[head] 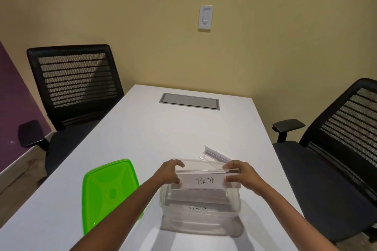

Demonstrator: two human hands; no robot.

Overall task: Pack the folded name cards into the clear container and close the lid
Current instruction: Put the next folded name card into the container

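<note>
Clear container [201, 208] nearest, open, one card [197, 209] already lying inside. Above it, BETA card [205, 181] pinched at each end by left hand [170, 172] and right hand [241, 175], long axis left-right, matching container length. Beyond, third card [216, 154] flat on table [163, 128]. Green lid [106, 191] left, off.

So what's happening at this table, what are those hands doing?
A person is packing name cards into a clear plastic container on the white table. The left hand and right hand each grip one end of a folded card in a clear holder marked BETA, held over the open container. Another card already lies inside. One more holder waits behind, and the green lid lies to the left, not yet on.
</note>
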